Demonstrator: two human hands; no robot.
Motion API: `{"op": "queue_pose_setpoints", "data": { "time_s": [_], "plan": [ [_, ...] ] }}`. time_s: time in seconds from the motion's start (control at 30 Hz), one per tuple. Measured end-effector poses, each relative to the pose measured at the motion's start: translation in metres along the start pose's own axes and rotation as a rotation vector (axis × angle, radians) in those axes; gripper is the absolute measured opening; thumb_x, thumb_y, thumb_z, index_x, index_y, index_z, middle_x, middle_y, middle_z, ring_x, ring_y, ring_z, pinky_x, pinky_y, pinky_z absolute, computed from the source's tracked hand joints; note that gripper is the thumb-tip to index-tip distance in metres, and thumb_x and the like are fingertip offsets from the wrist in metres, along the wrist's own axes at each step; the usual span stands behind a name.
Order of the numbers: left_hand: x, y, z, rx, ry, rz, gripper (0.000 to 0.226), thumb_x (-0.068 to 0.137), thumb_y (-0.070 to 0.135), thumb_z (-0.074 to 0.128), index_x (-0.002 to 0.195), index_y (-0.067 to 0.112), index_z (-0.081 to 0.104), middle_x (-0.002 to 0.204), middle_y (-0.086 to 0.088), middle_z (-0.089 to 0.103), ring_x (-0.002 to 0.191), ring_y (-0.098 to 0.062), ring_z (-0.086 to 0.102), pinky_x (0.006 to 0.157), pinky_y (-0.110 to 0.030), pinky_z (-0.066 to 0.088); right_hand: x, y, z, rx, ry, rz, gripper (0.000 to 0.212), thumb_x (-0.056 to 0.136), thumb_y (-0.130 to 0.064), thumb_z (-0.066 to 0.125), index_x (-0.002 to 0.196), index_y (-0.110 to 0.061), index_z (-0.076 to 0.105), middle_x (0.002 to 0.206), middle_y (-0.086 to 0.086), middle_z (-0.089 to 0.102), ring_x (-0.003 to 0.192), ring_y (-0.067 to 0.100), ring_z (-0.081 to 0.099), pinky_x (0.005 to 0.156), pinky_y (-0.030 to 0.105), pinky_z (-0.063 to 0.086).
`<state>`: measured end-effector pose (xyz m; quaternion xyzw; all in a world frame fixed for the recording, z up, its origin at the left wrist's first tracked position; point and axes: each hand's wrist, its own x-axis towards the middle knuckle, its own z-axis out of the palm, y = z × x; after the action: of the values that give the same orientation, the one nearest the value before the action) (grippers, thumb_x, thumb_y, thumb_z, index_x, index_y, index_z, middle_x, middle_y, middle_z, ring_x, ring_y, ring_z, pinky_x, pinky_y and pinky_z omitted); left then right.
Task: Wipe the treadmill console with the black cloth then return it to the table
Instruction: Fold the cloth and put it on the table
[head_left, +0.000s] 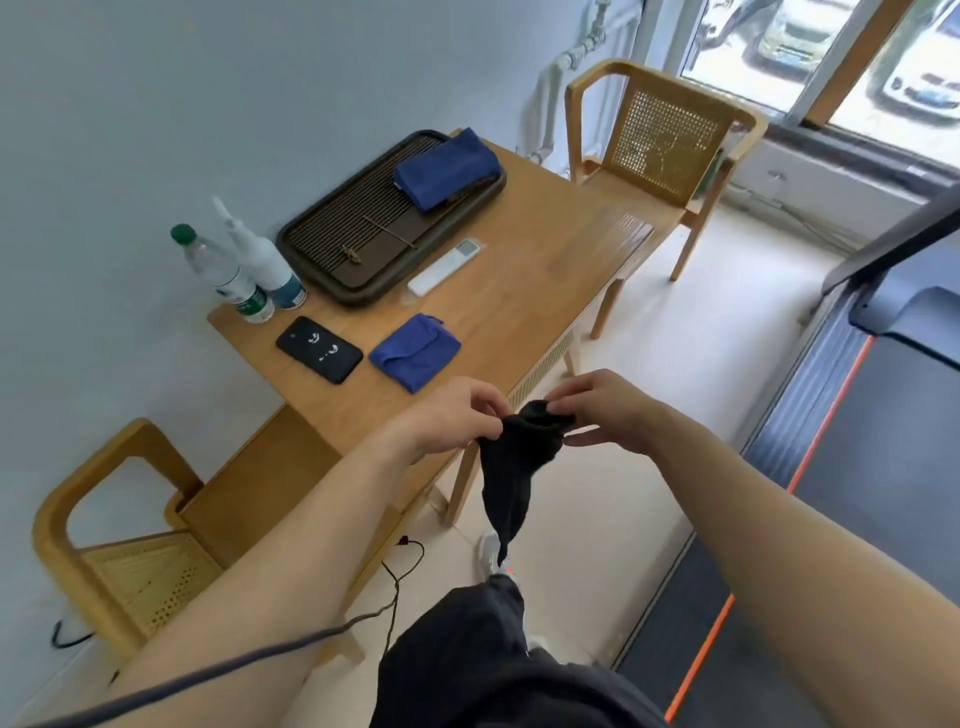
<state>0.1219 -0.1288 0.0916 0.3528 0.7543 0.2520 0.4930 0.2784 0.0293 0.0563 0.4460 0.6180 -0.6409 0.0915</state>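
Both forearms fill the lower frame, mine, bare. One black cloth (511, 467), centre of frame, hangs limp from its top edge, off the table, over pale floor. Left hand (457, 415): fingers pinched shut on the cloth's upper left corner. Right hand (597, 410): thumb and forefinger pinched on the upper right corner, other fingers loosely spread.

One wooden table (524, 291), mid-frame, above and left of the cloth. On it:
- blue cloths, two: one folded (415, 352) near the front edge, one (447, 169) lying on the tray;
- black phone (319, 349), one, just left of the folded blue cloth;
- dark slatted tray (358, 244), one;
- white remote (443, 266), one, beside the tray;
- bottles, two: green-capped (221, 273) and white spray (260, 254), touching, at the left corner.

Chairs, two: cane-backed (670, 145) upper right, another (119, 525) lower left. One treadmill (872, 415), right edge, orange stripe along its deck.
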Motion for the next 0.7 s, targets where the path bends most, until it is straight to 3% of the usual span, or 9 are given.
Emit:
{"op": "queue_pose_setpoints", "data": {
  "time_s": [0.1, 0.2, 0.3, 0.4, 0.5, 0.6, 0.7],
  "plan": [
    [0.032, 0.008, -0.025, 0.007, -0.032, -0.056, 0.018, 0.085, 0.005, 0.064, 0.088, 0.021, 0.072, 0.085, 0.002, 0.067, 0.073, -0.012, 0.057, 0.056, -0.020, 0.046, 0.026, -0.032, -0.026, -0.229, 0.032, -0.035, 0.005, 0.087, -0.005, 0.074, 0.092, -0.005, 0.074, 0.084, 0.013, 0.076, 0.070, 0.020, 0.074, 0.063, 0.028, 0.062],
    [0.060, 0.016, -0.045, -0.008, -0.022, -0.113, 0.018, 0.086, 0.005, 0.065, 0.095, 0.018, 0.074, 0.090, -0.002, 0.070, 0.070, -0.011, 0.059, 0.053, -0.017, 0.048, 0.049, -0.072, -0.047, -0.665, 0.080, -0.096, 0.008, 0.085, -0.015, 0.075, 0.084, -0.008, 0.072, 0.070, 0.009, 0.077, 0.063, 0.017, 0.074, 0.066, 0.032, 0.063],
    [0.087, 0.023, -0.064, 0.003, 0.069, -0.146, 0.016, 0.085, 0.005, 0.069, 0.097, 0.015, 0.074, 0.091, -0.004, 0.073, 0.068, -0.011, 0.064, 0.054, -0.017, 0.050, 0.073, -0.113, -0.056, -1.028, 0.143, -0.216, 0.014, 0.082, -0.030, 0.077, 0.078, -0.022, 0.066, 0.071, -0.003, 0.073, 0.069, 0.014, 0.067, 0.070, 0.035, 0.059],
    [0.110, 0.031, -0.085, 0.003, 0.239, -0.150, 0.013, 0.083, 0.006, 0.074, 0.091, 0.016, 0.071, 0.088, -0.003, 0.073, 0.071, -0.012, 0.068, 0.054, -0.019, 0.050, 0.101, -0.149, -0.063, -1.020, 0.167, -0.300, 0.019, 0.081, -0.028, 0.080, 0.085, -0.027, 0.061, 0.087, -0.004, 0.064, 0.083, 0.018, 0.061, 0.075, 0.037, 0.055],
    [0.126, 0.047, -0.111, 0.009, 0.479, -0.088, 0.018, 0.079, 0.007, 0.076, 0.082, 0.023, 0.068, 0.083, 0.003, 0.068, 0.073, -0.010, 0.064, 0.059, -0.019, 0.047, 0.127, -0.189, -0.075, -0.970, 0.236, -0.402, 0.020, 0.083, -0.024, 0.077, 0.086, -0.029, 0.058, 0.087, -0.004, 0.060, 0.090, 0.021, 0.060, 0.074, 0.035, 0.052],
    [0.137, 0.069, -0.137, 0.022, 0.697, 0.023, 0.020, 0.077, 0.007, 0.076, 0.082, 0.024, 0.068, 0.080, 0.008, 0.068, 0.072, -0.002, 0.061, 0.061, -0.012, 0.042, 0.144, -0.230, -0.087, -0.893, 0.318, -0.571, 0.012, 0.082, -0.018, 0.069, 0.085, -0.024, 0.060, 0.080, -0.007, 0.057, 0.084, 0.019, 0.057, 0.059, 0.028, 0.039],
    [0.147, 0.078, -0.149, 0.053, 0.747, 0.028, 0.016, 0.077, 0.011, 0.076, 0.085, 0.023, 0.069, 0.077, 0.010, 0.067, 0.070, -0.002, 0.061, 0.061, -0.016, 0.043, 0.159, -0.248, -0.096, -0.862, 0.307, -0.636, 0.010, 0.081, -0.018, 0.067, 0.085, -0.021, 0.059, 0.076, -0.007, 0.057, 0.077, 0.019, 0.057, 0.056, 0.029, 0.038]
  ]
}}
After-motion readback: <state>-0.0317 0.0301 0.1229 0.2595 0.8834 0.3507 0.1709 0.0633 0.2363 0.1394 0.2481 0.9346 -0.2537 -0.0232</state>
